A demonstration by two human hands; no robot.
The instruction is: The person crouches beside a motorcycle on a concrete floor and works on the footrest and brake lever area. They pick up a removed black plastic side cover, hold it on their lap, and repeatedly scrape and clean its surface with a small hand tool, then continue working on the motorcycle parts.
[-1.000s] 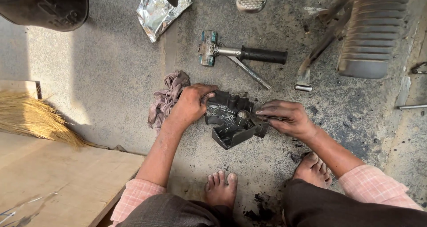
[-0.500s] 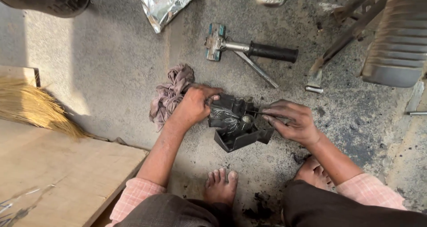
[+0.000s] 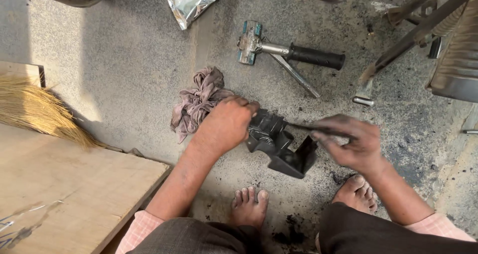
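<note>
1. Surface: rough grey concrete floor (image 3: 124,74), speckled, with black grime and soot patches around the work spot and toward 4 o'clock; sunlit band on the left
2. Black metal part (image 3: 281,147) sits on the floor at frame centre, just above the person's bare feet (image 3: 249,204)
3. Left hand (image 3: 224,124) is clamped over the part's left end, fingers wrapped round it
4. Right hand (image 3: 351,144) pinches a thin dark tool (image 3: 303,128), fingers closed on it; tip lies on the part's top. Hand is motion-blurred
5. Crumpled pinkish rag (image 3: 199,102) at 10 o'clock of the part, touching the left hand
6. Hammer (image 3: 289,50) with black grip at 12 o'clock, a thin metal rod (image 3: 296,75) crossing under its handle
7. Silver foil bag (image 3: 191,2) at 11 o'clock, top edge
8. Straw broom (image 3: 35,109) at 9 o'clock, above a plywood board (image 3: 64,194) at 8 o'clock
9. Metal frame legs (image 3: 413,30) and a ribbed grey piece (image 3: 460,64) at 2 o'clock
</note>
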